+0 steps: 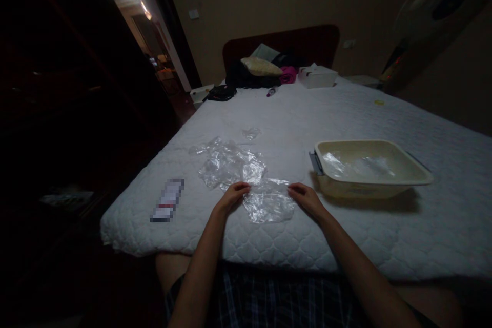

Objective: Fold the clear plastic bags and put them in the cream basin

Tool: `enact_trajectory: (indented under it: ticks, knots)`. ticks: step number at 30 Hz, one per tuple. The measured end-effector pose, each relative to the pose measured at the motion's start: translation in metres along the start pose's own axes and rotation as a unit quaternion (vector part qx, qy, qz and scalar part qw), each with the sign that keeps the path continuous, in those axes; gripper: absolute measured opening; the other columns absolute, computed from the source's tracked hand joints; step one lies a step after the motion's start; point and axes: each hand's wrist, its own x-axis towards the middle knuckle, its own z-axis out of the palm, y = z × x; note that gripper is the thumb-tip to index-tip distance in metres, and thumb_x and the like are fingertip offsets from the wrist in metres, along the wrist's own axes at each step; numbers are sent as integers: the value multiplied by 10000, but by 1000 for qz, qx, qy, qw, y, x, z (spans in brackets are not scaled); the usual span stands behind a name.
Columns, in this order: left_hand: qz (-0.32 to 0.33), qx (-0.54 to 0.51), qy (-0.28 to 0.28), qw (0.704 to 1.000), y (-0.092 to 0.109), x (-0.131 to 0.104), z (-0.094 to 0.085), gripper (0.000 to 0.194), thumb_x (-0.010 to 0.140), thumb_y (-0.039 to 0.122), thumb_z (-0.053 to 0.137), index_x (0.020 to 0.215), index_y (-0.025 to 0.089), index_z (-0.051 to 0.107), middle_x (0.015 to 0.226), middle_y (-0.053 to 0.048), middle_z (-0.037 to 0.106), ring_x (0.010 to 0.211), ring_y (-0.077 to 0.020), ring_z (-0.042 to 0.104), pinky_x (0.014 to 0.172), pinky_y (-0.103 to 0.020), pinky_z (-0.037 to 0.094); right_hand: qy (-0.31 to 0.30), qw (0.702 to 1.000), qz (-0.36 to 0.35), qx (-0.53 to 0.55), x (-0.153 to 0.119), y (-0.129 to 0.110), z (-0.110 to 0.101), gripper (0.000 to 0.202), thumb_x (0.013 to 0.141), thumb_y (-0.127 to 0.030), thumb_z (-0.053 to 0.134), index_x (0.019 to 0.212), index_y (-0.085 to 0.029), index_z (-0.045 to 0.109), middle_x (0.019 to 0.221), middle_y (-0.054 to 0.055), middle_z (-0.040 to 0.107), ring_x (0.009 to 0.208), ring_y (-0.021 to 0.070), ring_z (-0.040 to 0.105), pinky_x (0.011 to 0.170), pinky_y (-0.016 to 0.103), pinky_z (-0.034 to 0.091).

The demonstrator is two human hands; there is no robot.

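Observation:
A clear plastic bag [269, 205] lies spread on the white quilted bed cover near the bed's front edge. My left hand [233, 196] pinches its upper left side, and my right hand [305, 199] pinches its upper right side. Just beyond the left hand, a heap of crumpled clear plastic bags [226, 161] rests on the cover. A smaller crumpled piece of clear plastic [251, 134] sits a little farther off. To the right of my right hand stands a cream plastic basin [376, 189] with dark handles, and clear plastic lies inside it.
A blurred-out flat object [167, 201] lies on the left of the bed [284, 118]. Toward the headboard are dark clothes, a beige pillow [261, 66], a pink roll [288, 75] and a white box [317, 77]. A fan [448, 5] stands at the right.

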Motion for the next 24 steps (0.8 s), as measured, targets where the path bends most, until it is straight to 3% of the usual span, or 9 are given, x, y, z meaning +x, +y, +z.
enact_trajectory:
  ticks: [5, 11, 24]
  knots:
    - [33, -15, 16, 999, 0, -1, 2, 350, 512, 325, 762, 794, 147, 656, 682, -5, 588, 568, -69, 484, 501, -178, 315, 6, 1000, -3, 9, 4, -1, 3, 383, 634, -453, 650, 850, -137, 637, 747, 61, 656, 703, 180, 596, 656, 305, 468]
    - [4, -4, 14, 1000, 0, -2, -1, 374, 560, 299, 726, 895, 144, 666, 565, 25, 541, 419, -30, 361, 416, -187, 198, 9, 1000, -5, 16, 3, 1, 1, 349, 623, -423, 667, 827, -140, 654, 785, 66, 667, 723, 184, 599, 684, 316, 465]
    - [-8, -18, 12, 1000, -1, -2, -1, 418, 549, 340, 759, 903, 141, 657, 683, -20, 620, 429, -21, 416, 401, -171, 215, -19, 1000, 10, -17, 11, -3, 7, 333, 614, -413, 663, 801, -138, 652, 787, 79, 674, 738, 200, 611, 720, 338, 471]
